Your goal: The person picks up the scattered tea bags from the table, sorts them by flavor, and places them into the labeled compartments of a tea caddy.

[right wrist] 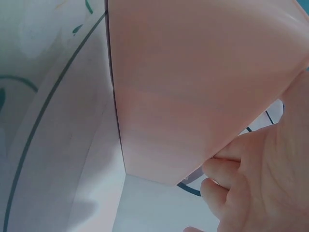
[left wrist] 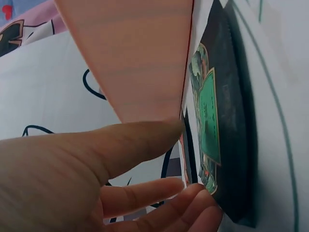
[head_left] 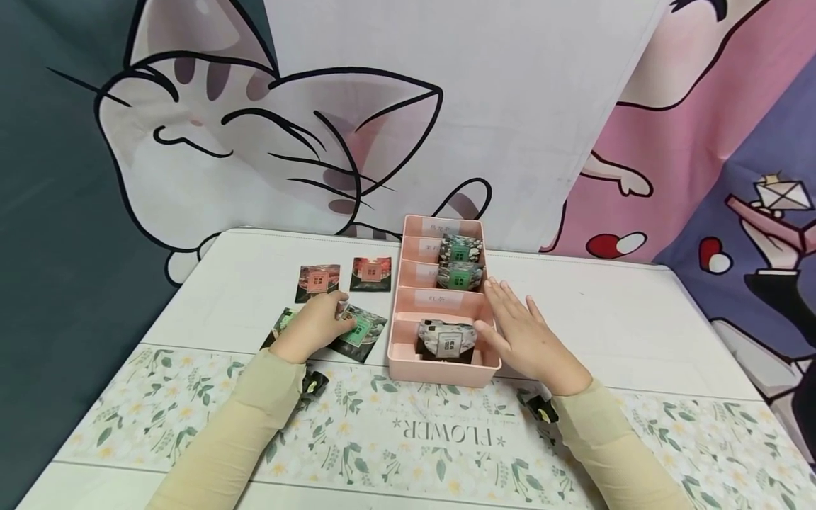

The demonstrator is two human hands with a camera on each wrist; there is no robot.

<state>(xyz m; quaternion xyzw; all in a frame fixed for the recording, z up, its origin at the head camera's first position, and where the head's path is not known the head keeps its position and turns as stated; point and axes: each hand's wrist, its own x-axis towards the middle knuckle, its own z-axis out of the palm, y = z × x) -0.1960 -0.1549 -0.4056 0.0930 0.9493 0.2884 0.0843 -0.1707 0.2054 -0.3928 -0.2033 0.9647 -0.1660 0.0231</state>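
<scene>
My left hand point(head_left: 312, 327) reaches over a green-labelled tea sachet point(head_left: 360, 333) lying flat left of the pink divided box point(head_left: 440, 373). In the left wrist view its fingertips point(left wrist: 195, 195) touch the edge of that sachet, while the thumb stands apart from it. Another green sachet point(head_left: 280, 323) is partly covered by this hand. Along the box's right side rests my right hand point(head_left: 528, 345), fingers extended and thumb at the rim. A white-and-black sachet point(head_left: 448, 340) sits in the box's front compartment; green sachets point(head_left: 460, 249) stand in two compartments farther back.
Two red-labelled sachets point(head_left: 317, 279) lie beyond the left hand, left of the box. White paper labels point(head_left: 438, 298) mark the compartments. A floral band point(head_left: 357, 439) crosses the table's near part, and a cat-print cloth point(head_left: 306, 142) hangs behind.
</scene>
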